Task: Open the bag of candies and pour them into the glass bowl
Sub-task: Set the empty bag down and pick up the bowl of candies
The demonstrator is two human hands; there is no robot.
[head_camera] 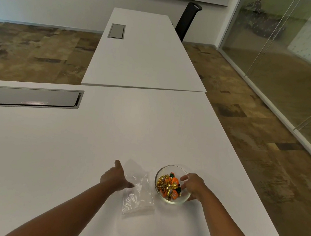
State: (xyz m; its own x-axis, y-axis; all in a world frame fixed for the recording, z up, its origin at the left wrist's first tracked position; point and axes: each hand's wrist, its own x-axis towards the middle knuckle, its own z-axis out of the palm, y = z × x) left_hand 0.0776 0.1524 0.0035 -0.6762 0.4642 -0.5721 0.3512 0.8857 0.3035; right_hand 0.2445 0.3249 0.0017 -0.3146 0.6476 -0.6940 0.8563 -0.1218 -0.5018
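Observation:
A glass bowl (163, 172) stands on the white table (65, 155) near its right edge and holds several wrapped candies (169, 185) in gold, orange and green. My right hand (193, 186) cups the bowl's right side, fingers curled around the rim. A clear plastic bag (138, 197) lies flat and looks empty just left of the bowl. My left hand (115, 177) rests at the bag's upper left corner, fingers spread, thumb touching the plastic.
A grey cable hatch (31, 97) is set into the table at the far left. A second white table (145, 56) with its own hatch adjoins beyond, with a black chair (187, 20) behind it. Glass wall (289, 56) on the right.

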